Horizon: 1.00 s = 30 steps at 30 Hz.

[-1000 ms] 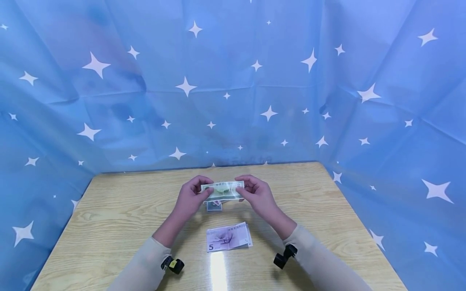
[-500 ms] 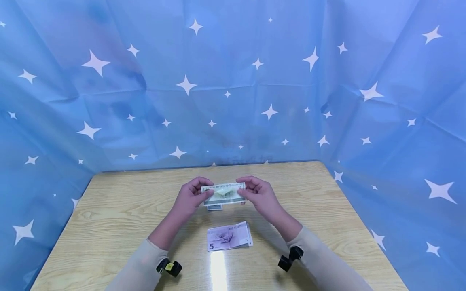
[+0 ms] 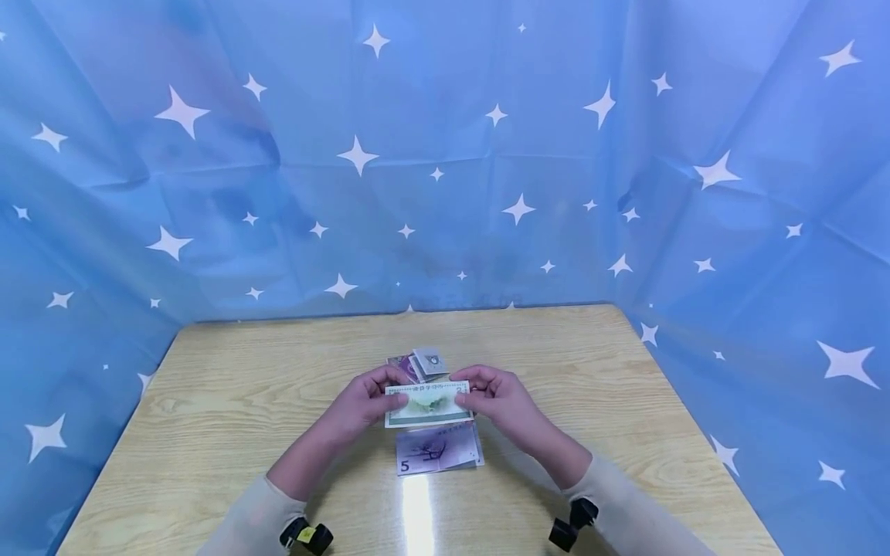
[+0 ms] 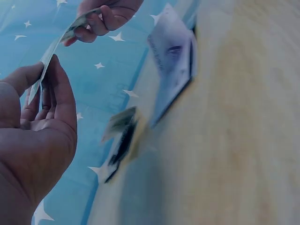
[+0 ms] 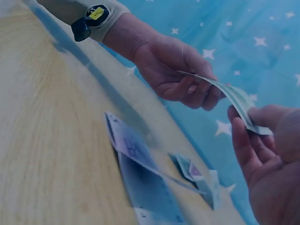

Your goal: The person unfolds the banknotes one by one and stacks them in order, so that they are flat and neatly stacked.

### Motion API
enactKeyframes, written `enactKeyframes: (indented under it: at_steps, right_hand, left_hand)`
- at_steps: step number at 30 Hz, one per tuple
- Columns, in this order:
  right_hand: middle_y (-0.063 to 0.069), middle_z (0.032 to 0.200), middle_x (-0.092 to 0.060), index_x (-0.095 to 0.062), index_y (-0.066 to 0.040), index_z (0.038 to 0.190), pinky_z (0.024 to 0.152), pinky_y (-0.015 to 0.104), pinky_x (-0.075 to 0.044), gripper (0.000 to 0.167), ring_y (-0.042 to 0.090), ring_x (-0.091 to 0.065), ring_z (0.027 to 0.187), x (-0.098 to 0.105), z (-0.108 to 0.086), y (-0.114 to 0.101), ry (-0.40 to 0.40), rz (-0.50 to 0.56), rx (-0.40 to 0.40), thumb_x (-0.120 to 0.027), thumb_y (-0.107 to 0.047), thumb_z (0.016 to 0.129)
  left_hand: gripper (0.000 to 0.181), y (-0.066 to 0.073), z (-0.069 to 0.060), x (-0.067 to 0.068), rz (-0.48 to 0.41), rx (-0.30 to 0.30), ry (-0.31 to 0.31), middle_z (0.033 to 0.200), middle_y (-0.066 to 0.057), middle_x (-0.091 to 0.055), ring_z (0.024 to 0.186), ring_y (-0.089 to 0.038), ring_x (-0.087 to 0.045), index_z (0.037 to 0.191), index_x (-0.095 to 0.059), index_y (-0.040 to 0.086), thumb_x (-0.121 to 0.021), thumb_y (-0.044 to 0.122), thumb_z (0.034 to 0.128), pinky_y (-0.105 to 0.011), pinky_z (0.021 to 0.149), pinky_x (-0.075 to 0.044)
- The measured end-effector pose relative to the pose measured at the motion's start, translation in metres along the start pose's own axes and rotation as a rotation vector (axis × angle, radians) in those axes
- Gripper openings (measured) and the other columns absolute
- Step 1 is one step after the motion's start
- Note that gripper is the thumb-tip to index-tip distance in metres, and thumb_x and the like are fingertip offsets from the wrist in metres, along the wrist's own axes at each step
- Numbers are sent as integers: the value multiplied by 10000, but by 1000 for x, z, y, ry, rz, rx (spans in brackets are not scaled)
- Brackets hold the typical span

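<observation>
A green banknote (image 3: 429, 415) is stretched between both hands above the table. My left hand (image 3: 367, 399) pinches its left end between thumb and fingers, and my right hand (image 3: 497, 399) pinches the right end the same way. In the right wrist view the green banknote (image 5: 237, 101) bows in a curve, clear of the tabletop. Nearer to me, purple banknotes (image 3: 434, 454) marked 5 lie on the table, their top edge partly behind the green one. Just beyond the hands sit several folded banknotes (image 3: 429, 361), greyish and purple; their lower part is hidden.
The wooden table (image 3: 243, 409) reaches back to a blue star-patterned cloth (image 3: 445, 154), which hangs behind it and at both sides. A bright light reflection lies on the table below the purple notes.
Both hands have drawn the green banknote down toward me, over the top edge of the purple notes. The folded notes behind it have come into view.
</observation>
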State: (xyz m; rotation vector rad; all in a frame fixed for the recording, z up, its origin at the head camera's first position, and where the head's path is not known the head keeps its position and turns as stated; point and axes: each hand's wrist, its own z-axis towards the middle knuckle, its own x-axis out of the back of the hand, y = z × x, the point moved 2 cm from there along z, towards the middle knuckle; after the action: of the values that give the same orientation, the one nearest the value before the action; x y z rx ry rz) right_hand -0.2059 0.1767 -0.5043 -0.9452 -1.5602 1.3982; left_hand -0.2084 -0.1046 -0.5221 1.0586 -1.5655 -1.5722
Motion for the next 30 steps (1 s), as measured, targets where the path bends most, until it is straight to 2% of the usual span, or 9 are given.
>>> enactKeyframes:
  at_steps: [1,3,8,11,14,18,25,30]
  right_hand:
    - [69,969,-725,-736,-10,1330,770,264,-598,347,153,-668,828,-1,-1,2,-9,7,-3,-810,-91,1001]
    - [64,969,-728,-729,2,1334,773,259,-600,349,145,-669,826,-2,-3,5,-22,10,-7,-805,-82,1004]
    - [110,1011,-776,-717,29,1334,780,266,-621,353,146,-708,829,-5,-7,10,-53,-24,-19,-799,-61,1002]
    - [122,965,-768,-723,23,1325,732,263,-615,357,150,-692,775,-5,-12,13,-56,-77,-27,-811,-66,991]
    - [68,842,-701,-740,1,1306,624,220,-535,354,118,-607,685,-4,-16,15,-46,-145,-41,-832,-87,976]
    - [4,746,-615,-749,-3,1291,554,187,-432,347,86,-528,625,-3,-21,17,-43,-197,-61,-840,-106,973]
    - [22,829,-681,-777,-36,1245,573,194,-481,300,112,-590,696,-2,-24,28,-27,-304,-86,-850,-94,960]
    - [22,823,-639,-795,-80,1221,580,204,-456,256,124,-562,712,-3,-26,32,-38,-386,-50,-846,-100,972]
  left_hand:
    - [251,-2,-1,0,-1,5,-11,1169,-55,-707,956,-159,-720,1261,-637,-54,-719,67,1058,-262,795,-611]
    - [244,-6,-4,-1,13,10,-20,1163,-61,-705,986,-179,-724,1252,-642,-43,-724,64,1048,-283,833,-621]
    - [234,-14,-10,-1,102,10,-35,1155,-91,-699,1000,-210,-705,1239,-672,-4,-751,76,1033,-288,852,-612]
    - [233,-16,-13,-3,129,16,-58,1146,-116,-710,981,-230,-717,1238,-683,-6,-755,64,1027,-300,847,-624]
    - [212,-18,-15,-6,179,18,-82,1117,-122,-724,959,-240,-727,1223,-702,8,-755,62,1025,-306,832,-631]
    - [170,-20,-15,-11,322,9,-99,1058,-71,-728,962,-224,-700,1186,-730,68,-768,86,1021,-292,826,-607]
    - [159,-22,-12,-20,586,-30,-101,1002,72,-715,947,-139,-678,1169,-753,176,-779,108,1027,-307,848,-582]
    - [151,-21,-10,-23,687,-45,-104,997,106,-700,940,-99,-660,1164,-754,178,-775,102,1036,-318,856,-567]
